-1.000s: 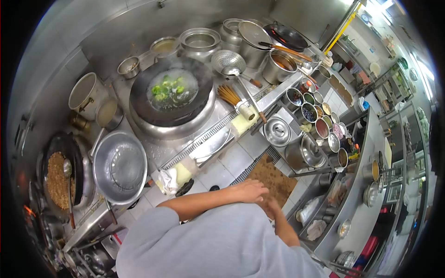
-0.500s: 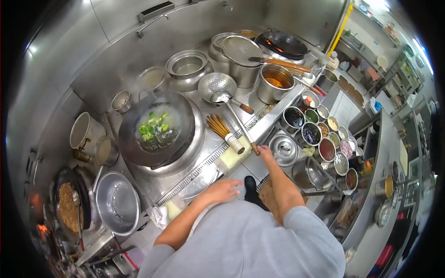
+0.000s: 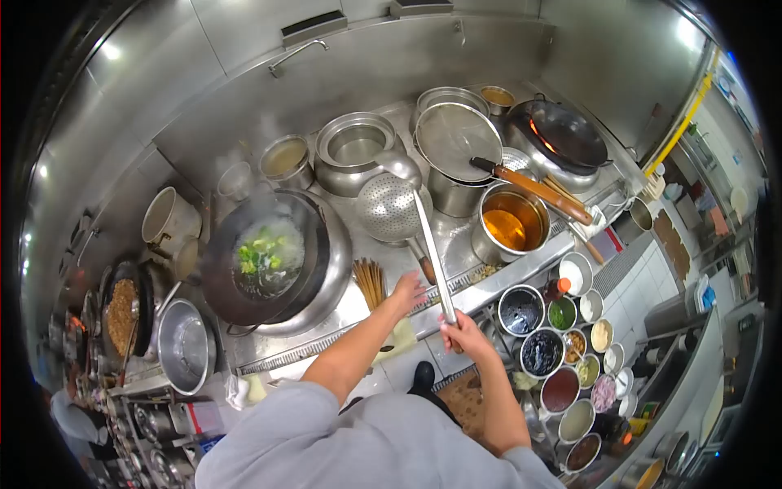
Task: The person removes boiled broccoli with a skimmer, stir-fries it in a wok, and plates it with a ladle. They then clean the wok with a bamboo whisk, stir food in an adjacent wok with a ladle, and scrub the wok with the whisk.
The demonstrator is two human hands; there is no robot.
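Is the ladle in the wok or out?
Out. The ladle is right of the wok, its bowl near the perforated strainer, its handle in the right hand.

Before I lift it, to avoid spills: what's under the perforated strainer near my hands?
Metal counter shows beside the perforated strainer; whatever lies directly beneath it is covered, so unseen.

The shirt is light grey and short-sleeved, the footwear black.
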